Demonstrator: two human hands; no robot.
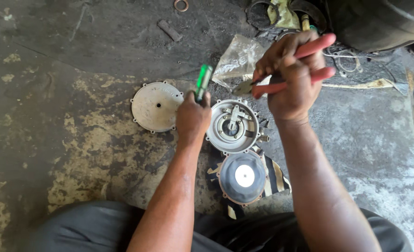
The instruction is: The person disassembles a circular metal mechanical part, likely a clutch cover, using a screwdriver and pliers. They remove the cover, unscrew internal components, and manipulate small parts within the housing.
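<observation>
Left hand (192, 117) has its grip wrapped round a green-handled screwdriver (203, 82), right hand (291, 74) squeezes red-handled pliers (288, 65) at about 1 o'clock from the round metal housing (232, 126) on the floor. Probably best to brace that housing so it doesn't spin, and keep the tips square on the fitting.

Left hand (192, 116) fisted, knuckles up, forearm extended; right hand (291, 74) clenched, raised slightly higher, both arms bare.

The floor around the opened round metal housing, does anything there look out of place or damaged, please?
The floor is stained and flaking. The round cover and black diaphragm lie off the housing, and a copper ring sits far off.
</observation>
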